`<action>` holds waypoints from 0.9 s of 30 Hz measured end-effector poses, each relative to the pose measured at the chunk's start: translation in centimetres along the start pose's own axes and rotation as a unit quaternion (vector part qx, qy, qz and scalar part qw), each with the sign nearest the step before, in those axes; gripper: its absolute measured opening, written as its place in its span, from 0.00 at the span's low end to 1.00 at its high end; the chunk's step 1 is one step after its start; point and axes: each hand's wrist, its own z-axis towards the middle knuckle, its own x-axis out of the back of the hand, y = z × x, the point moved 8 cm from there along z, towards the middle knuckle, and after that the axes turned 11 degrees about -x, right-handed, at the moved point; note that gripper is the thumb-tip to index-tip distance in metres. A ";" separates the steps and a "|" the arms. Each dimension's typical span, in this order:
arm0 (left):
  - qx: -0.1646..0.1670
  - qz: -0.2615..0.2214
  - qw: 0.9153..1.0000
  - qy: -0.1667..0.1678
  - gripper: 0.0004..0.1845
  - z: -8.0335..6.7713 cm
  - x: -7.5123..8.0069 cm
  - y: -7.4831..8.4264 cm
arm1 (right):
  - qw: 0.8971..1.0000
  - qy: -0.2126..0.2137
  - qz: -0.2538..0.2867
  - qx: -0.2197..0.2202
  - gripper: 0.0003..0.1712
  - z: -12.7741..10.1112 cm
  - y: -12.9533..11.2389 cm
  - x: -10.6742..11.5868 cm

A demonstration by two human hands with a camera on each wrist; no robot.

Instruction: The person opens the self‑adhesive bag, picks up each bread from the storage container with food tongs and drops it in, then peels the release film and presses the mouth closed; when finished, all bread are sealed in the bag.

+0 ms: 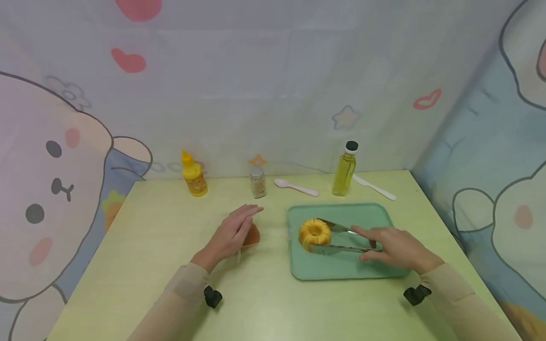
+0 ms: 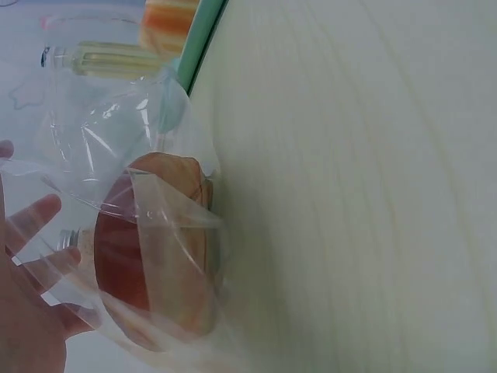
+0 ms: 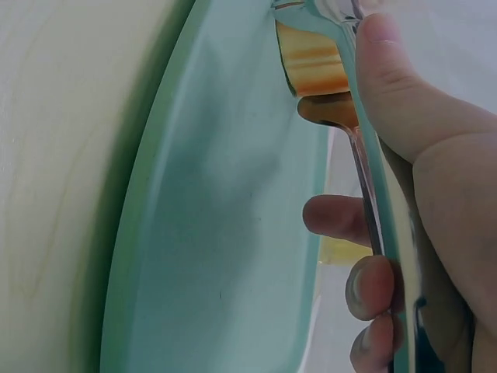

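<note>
Now we pinch tongs (image 1: pixel 341 239) in our right hand (image 1: pixel 394 248) around the donut (image 1: pixel 314 233) on the tray (image 1: pixel 341 270), squeezing gently, while left of it our left hand (image 1: pixel 232 233) rests open-fingered on a wrapped bun (image 1: pixel 251 235).

mint-green tray (image 1: pixel 341 270), golden-orange ring cake (image 1: pixel 314 232), pale-green table (image 1: pixel 162 227)

Yellow squeeze bottle (image 1: pixel 194 177) stands at table (image 1: pixel 141 246) back left. Small spice jar (image 1: pixel 258 182) near back centre, pink spoon (image 1: pixel 295 187) lying just right of it. Oil bottle (image 1: pixel 344 169) with black cap stands upright behind the tray, white knife (image 1: pixel 374 187) lying to its right. Cartoon backdrop (image 1: pixel 51 180) surrounds table.
</note>
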 end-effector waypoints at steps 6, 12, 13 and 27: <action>-0.003 -0.001 1.000 -0.002 0.21 0.2 -0.2 0.3 | 0.999 0.035 -0.004 0.003 0.43 -0.5 0.2 1.1; -0.003 0.002 1.000 -0.002 0.21 0.4 -0.2 0.4 | 0.997 0.076 -0.008 0.019 0.39 -0.3 -0.2 2.7; -0.003 0.002 1.000 -0.001 0.21 0.4 -0.2 0.4 | 0.997 0.080 -0.010 0.020 0.39 -0.2 -0.4 3.0; 0.018 0.003 1.000 -0.003 0.23 0.3 -0.3 0.4 | 0.987 0.147 -0.038 0.043 0.42 1.0 -3.4 5.4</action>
